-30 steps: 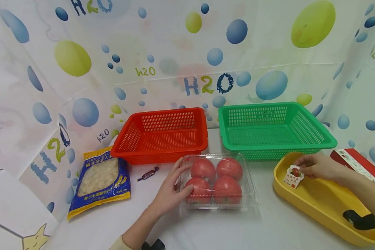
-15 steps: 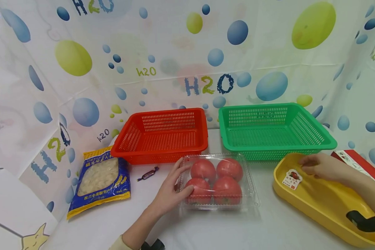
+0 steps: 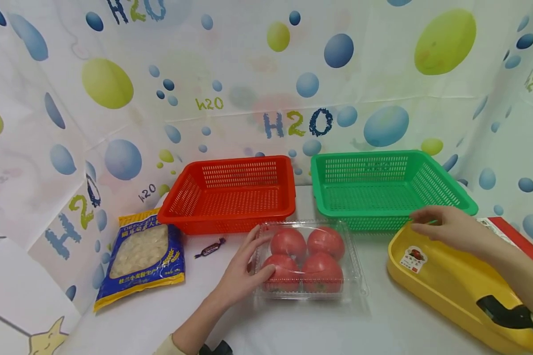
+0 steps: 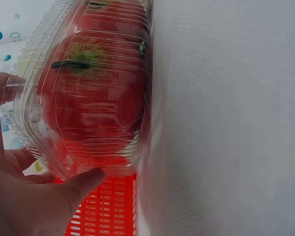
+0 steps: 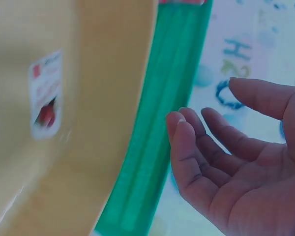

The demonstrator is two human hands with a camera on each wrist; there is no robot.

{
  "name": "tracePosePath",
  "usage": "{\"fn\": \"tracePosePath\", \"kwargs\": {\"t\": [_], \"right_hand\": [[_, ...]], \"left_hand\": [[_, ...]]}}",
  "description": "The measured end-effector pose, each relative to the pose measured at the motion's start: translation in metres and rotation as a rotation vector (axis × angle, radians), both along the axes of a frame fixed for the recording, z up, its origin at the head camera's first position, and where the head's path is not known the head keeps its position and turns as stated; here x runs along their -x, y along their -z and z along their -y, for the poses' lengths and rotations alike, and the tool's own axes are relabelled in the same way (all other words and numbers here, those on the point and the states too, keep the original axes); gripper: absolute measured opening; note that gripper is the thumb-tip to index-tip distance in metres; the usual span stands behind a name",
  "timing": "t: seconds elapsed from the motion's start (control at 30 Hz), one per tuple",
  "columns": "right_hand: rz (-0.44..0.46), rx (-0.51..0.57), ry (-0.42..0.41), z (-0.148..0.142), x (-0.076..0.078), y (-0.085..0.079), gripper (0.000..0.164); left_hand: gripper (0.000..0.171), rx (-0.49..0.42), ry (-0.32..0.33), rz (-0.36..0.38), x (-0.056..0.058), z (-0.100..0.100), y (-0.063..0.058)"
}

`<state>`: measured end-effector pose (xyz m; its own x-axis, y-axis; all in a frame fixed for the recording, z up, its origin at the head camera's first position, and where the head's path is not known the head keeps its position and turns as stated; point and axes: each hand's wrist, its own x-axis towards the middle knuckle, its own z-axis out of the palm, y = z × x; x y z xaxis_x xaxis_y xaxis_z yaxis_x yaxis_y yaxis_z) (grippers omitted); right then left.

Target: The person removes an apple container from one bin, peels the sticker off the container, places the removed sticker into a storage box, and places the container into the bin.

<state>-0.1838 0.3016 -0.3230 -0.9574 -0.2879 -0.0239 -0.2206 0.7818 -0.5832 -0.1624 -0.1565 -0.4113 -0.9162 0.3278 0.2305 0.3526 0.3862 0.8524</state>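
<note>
At the far left a blue and yellow bag (image 3: 139,256) with a window onto pale pieces lies on the white surface (image 3: 306,330), beside a red basket (image 3: 228,216). 1 wrapped candy (image 3: 210,248) lies in front of that basket. Next comes the left hand (image 3: 244,266), its grip spread, thumb and fingers apart and fairly relaxed, touching the left edge of a clear plastic container (image 3: 311,296); the thumb lies at the near side and the other fingers reach toward the far corner. The container sits flat on the surface, holding 4 red tomatoes (image 3: 288,242) in 2 rows of 2. Behind it, to the right, stands a green basket (image 3: 382,190). Farther right, a small white label (image 3: 414,259) lies inside a yellow tray (image 3: 444,268), near its far end. Above that end hangs the right hand (image 3: 446,227), clear of the label, its grip apart: fingers loosely curved, thumb separate. A red and white box (image 3: 519,241) lies beyond the forearm.
</note>
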Motion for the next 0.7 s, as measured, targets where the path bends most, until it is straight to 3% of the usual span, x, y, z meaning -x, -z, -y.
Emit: {"fn": "tracePosePath", "kwargs": {"t": [0.17, 0.37, 0.7], "right_hand": [[-0.032, 0.055, -0.031, 0.028, -0.003, -0.002, 0.042], [0.016, 0.137, -0.082, 0.060, 0.000, 0.004, 0.047], [0.059, 0.254, -0.048, 0.095, -0.005, 0.021, 0.062]], "left_hand": [[0.063, 0.007, -0.008, -0.008, 0.000, 0.002, 0.000], [0.070, -0.013, -0.008, -0.002, 0.002, 0.008, -0.001], [0.078, -0.061, 0.057, 0.040, 0.009, 0.020, -0.001]]}}
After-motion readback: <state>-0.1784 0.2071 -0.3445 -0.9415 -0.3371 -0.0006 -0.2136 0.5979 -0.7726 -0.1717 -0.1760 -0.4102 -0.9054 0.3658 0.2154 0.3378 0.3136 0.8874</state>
